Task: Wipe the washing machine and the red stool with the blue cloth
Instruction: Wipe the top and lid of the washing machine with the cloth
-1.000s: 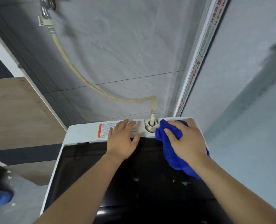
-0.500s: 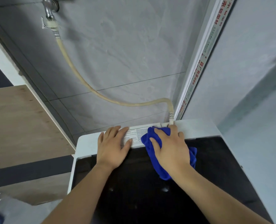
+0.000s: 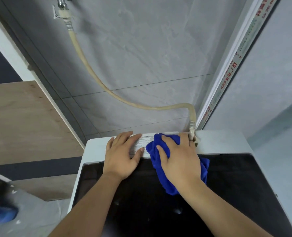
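Washer [image 3: 97, 147] wiping was in hand: your right hand [image 3: 179, 161] pressed the cloth [image 3: 160, 168], fingers clamped on it, while your left hand [image 3: 123, 158] lay flat, released. Next you likely needed the black lid [image 3: 236, 185], then the stool.

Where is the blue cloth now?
In the head view, the blue cloth lies under the right hand on the washing machine's rear edge, beside the left hand.

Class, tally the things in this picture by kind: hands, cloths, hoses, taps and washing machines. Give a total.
Hands: 2, left hand and right hand
Blue cloth: 1
Hose: 1
Tap: 1
Washing machine: 1
Total: 6
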